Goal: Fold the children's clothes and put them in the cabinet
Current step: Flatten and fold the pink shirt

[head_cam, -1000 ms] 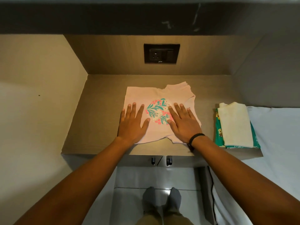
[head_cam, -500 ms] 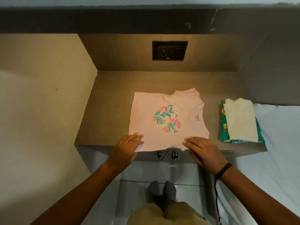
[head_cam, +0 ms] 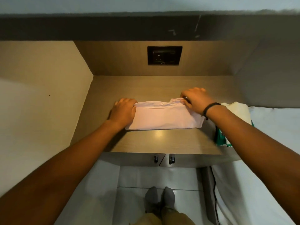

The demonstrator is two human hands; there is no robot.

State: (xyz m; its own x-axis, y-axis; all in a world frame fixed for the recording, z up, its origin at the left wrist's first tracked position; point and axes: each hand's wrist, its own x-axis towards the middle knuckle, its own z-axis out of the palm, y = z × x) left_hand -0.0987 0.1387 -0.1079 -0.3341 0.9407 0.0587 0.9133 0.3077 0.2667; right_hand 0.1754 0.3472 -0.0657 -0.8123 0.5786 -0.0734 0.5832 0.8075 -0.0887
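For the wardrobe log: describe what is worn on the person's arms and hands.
Both forearms are bare, with no sleeves in view. The left hand wears nothing. A thin black wristband circles the wrist of the right hand. No rings or gloves visible.

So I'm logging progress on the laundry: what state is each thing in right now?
Pink shirt: folded in half, print hidden, lying on the countertop.
Left hand: grips the shirt's left edge.
Right hand: pinches its far right corner.
Cream garment: folded, stacked on a green one.
Cabinet doors: closed.
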